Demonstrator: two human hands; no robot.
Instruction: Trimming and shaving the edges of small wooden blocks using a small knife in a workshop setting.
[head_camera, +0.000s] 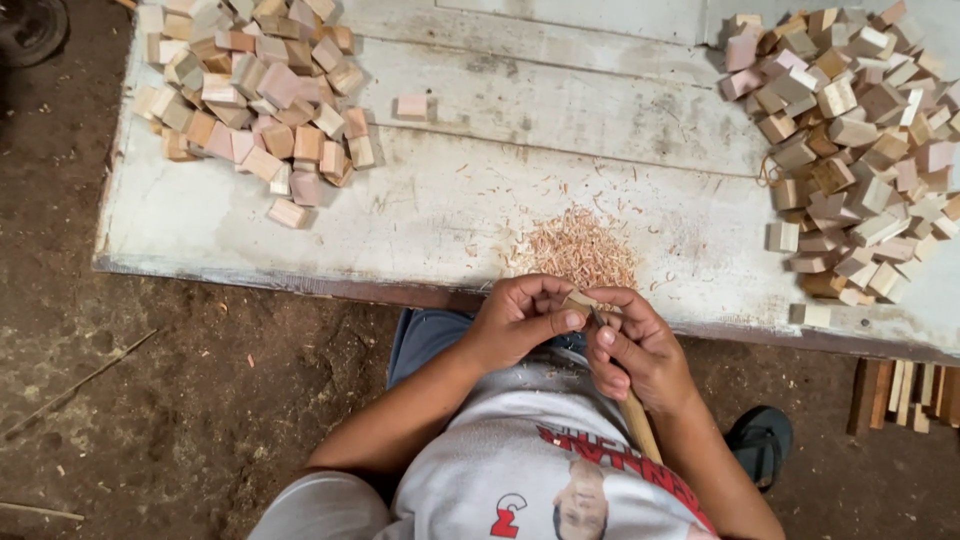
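Note:
My left hand (520, 318) grips a small wooden block (578, 299) at the near edge of a worn white board (420, 200); the thumb presses on the block. Close against it, my right hand (640, 350) is closed around a carving tool with a wooden handle (638, 425), its tip at the block. The blade is mostly hidden by fingers. A small heap of wood shavings (582, 248) lies on the board just beyond both hands.
A pile of small wooden blocks (250, 90) sits at the board's far left, one loose block (411, 106) beside it. A bigger pile (860, 150) fills the right. Dirt floor surrounds the board; wooden sticks (905, 395) and a dark sandal (760, 440) lie at right.

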